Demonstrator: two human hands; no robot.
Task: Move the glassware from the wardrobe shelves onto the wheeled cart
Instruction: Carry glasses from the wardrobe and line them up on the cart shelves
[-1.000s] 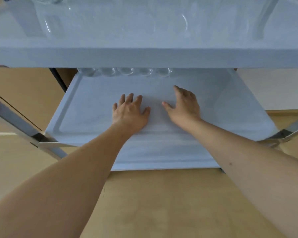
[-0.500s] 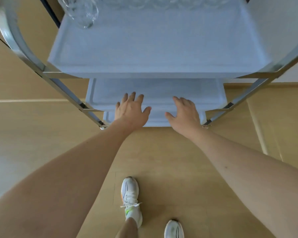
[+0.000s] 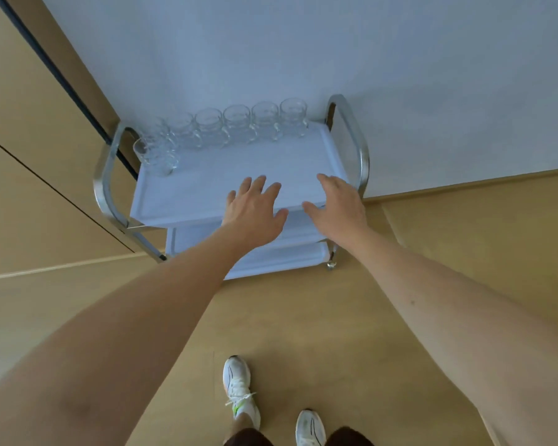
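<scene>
- Reaching forward, the left hand (image 3: 255, 209) is spread wide, fingers straight, holding nothing, over the front edge of the cart (image 3: 348, 146).
- Just beside it, the right hand (image 3: 337, 207) is likewise wide and empty, thumb pointing toward the left one, over the front right part of the same edge.
- Whether either palm touches the tray cannot be told.
- Both bare forearms stretch from the lower corners of the view to the hands.
- Under the hands lies the white top tray (image 3: 239, 169), with two more trays stacked below it inside the chrome frame.
- Clear glass mugs (image 3: 237, 123) stand upright in a row along the tray's far edge, close together, handles toward the viewer.
- One more glass (image 3: 157, 156) stands just in front of the row's left end, at the far left corner.
- Behind the cart is a white wall (image 3: 335, 43); on the left are tan panels (image 3: 29, 140).
- White sneakers (image 3: 239, 387) stand on the tan floor (image 3: 303, 317), well apart from the cart.
</scene>
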